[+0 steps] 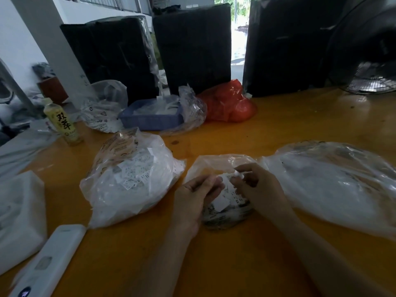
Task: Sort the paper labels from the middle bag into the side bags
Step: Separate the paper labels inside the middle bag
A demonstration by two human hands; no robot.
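Observation:
A small clear middle bag (216,163) of white paper labels (221,203) lies on the orange table in front of me. Both hands are over its mouth. My left hand (196,196) has its fingers curled and pinches labels at the bag's left side. My right hand (259,185) pinches a small white label between thumb and forefinger above the pile. A larger clear left bag (128,181) holding printed labels lies to the left. A wide clear right bag (338,183) lies to the right, its contents blurred.
A white remote-like device (49,262) and white foam block (19,213) lie at near left. A drink bottle (62,123), a blue basket (150,118), more clear bags and a red bag (231,103) stand behind. Black wrapped parcels (192,48) line the far edge; a fan (372,78) stands at right.

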